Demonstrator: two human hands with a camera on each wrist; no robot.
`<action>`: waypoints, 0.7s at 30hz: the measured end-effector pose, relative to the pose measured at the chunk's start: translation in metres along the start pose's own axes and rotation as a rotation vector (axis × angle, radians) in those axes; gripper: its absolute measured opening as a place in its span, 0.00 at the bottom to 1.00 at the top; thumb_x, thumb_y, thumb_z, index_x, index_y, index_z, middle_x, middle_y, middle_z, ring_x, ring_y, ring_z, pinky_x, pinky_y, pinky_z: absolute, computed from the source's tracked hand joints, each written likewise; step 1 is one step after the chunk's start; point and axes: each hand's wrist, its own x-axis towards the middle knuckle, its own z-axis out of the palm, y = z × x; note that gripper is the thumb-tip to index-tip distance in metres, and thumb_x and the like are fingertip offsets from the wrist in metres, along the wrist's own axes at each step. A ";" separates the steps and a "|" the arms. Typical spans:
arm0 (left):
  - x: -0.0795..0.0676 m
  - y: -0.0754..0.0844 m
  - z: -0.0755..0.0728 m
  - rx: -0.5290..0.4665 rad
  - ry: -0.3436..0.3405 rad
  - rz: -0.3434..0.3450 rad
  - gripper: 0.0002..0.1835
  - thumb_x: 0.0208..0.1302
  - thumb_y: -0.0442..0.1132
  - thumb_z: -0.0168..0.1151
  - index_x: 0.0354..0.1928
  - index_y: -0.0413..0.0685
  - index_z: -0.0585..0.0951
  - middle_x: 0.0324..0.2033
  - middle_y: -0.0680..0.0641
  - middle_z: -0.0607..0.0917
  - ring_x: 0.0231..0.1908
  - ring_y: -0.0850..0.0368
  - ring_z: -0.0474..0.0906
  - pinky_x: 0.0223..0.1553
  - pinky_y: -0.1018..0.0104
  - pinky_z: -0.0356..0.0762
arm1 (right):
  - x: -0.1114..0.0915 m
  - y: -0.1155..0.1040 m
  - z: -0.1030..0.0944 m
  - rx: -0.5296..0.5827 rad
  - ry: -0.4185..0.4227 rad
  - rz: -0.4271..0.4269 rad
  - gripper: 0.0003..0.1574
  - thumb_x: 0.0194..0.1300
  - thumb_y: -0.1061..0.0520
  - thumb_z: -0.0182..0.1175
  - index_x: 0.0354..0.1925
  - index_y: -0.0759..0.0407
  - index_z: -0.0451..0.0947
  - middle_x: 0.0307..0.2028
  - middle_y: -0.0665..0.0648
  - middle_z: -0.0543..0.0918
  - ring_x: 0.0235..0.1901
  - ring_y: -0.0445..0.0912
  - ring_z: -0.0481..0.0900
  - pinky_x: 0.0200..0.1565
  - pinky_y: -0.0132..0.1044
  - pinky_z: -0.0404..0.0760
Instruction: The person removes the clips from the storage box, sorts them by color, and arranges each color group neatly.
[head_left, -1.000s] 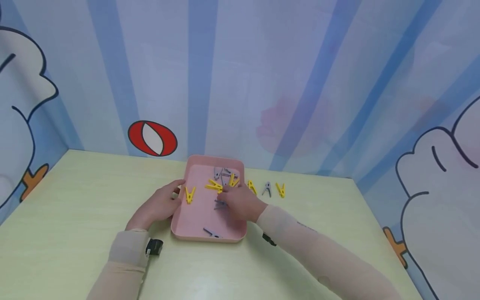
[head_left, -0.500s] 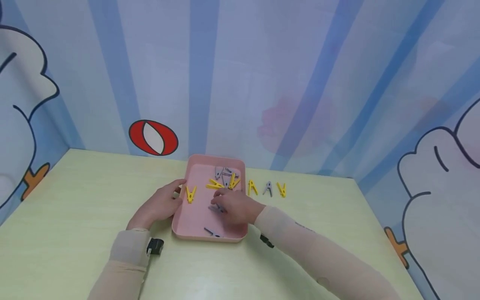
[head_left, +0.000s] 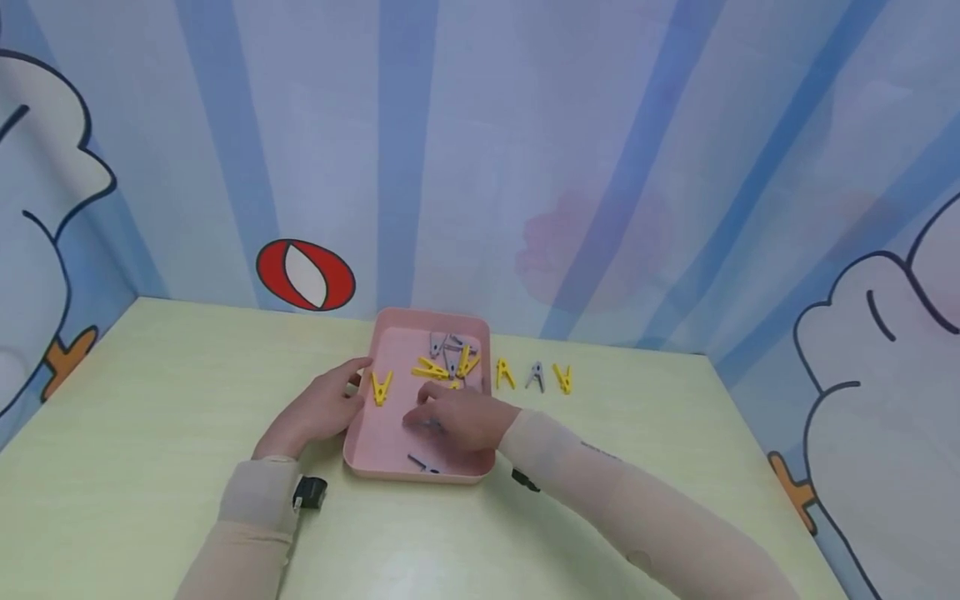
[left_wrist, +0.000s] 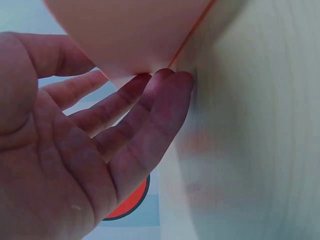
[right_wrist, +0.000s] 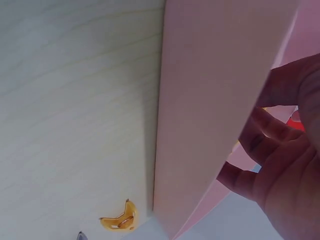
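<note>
In the head view a pink tray [head_left: 390,442] holds yellow and grey clothespins. My left hand [head_left: 327,404] rests against its left side; in the left wrist view the lightly bent fingers [left_wrist: 150,125] touch the outer wall near the table. My right hand [head_left: 467,417] reaches inside the tray, with a grey clothespin [head_left: 432,424] pinched at the fingertips and mostly covered by them. Behind that hand lie a yellow clothespin [head_left: 429,368] and a cluster of grey clothespins [head_left: 437,344]. The right wrist view shows the curled fingers [right_wrist: 260,142] beyond the tray wall, their tips hidden.
A yellow clothespin [head_left: 381,389] lies by the tray's left wall, and a grey one [head_left: 417,462] near its front. Right of the tray, a yellow clothespin [head_left: 505,373], a grey one [head_left: 536,377] and another yellow one [head_left: 562,379] stand in a row on the table [head_left: 637,417].
My right hand has moved left and toward the front inside the tray, the grey clothespin shifting with it. More of the clothespins behind it show. The left hand stays at the tray's side.
</note>
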 end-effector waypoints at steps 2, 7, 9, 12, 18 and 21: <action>0.000 -0.001 0.000 0.001 -0.002 0.004 0.32 0.74 0.38 0.52 0.77 0.45 0.56 0.61 0.35 0.72 0.51 0.44 0.74 0.55 0.43 0.76 | 0.000 -0.001 0.000 0.008 -0.004 -0.011 0.28 0.72 0.58 0.57 0.66 0.35 0.75 0.58 0.49 0.71 0.35 0.40 0.75 0.39 0.28 0.75; 0.000 -0.001 0.000 0.006 -0.001 0.005 0.32 0.74 0.39 0.52 0.77 0.45 0.56 0.61 0.36 0.72 0.51 0.44 0.74 0.54 0.44 0.76 | 0.001 -0.002 -0.002 0.044 -0.018 0.018 0.26 0.73 0.58 0.56 0.65 0.39 0.75 0.55 0.51 0.73 0.34 0.40 0.75 0.37 0.27 0.74; 0.000 -0.001 -0.001 0.011 0.003 0.012 0.32 0.75 0.40 0.52 0.76 0.45 0.57 0.60 0.36 0.73 0.51 0.44 0.74 0.53 0.45 0.77 | 0.001 -0.003 -0.003 0.046 -0.012 0.028 0.25 0.73 0.59 0.56 0.65 0.42 0.76 0.53 0.52 0.73 0.33 0.40 0.75 0.36 0.27 0.74; 0.000 -0.001 -0.002 0.018 0.006 0.031 0.31 0.75 0.42 0.51 0.76 0.44 0.58 0.59 0.36 0.74 0.49 0.45 0.75 0.51 0.47 0.79 | 0.000 -0.003 -0.005 0.030 0.007 0.025 0.25 0.72 0.60 0.58 0.65 0.45 0.76 0.52 0.53 0.74 0.32 0.39 0.74 0.34 0.26 0.74; -0.001 0.001 -0.002 0.026 0.008 0.052 0.31 0.76 0.43 0.50 0.76 0.43 0.58 0.59 0.35 0.74 0.50 0.44 0.75 0.52 0.46 0.78 | -0.002 0.000 -0.005 0.052 0.029 0.029 0.28 0.72 0.63 0.57 0.66 0.46 0.74 0.50 0.54 0.73 0.31 0.40 0.72 0.31 0.26 0.71; -0.001 0.001 -0.001 0.024 0.005 0.043 0.31 0.76 0.42 0.49 0.76 0.43 0.57 0.60 0.34 0.73 0.52 0.43 0.74 0.52 0.45 0.77 | -0.003 0.001 -0.005 0.092 0.038 0.051 0.28 0.72 0.63 0.57 0.67 0.46 0.74 0.50 0.55 0.72 0.31 0.41 0.72 0.30 0.27 0.71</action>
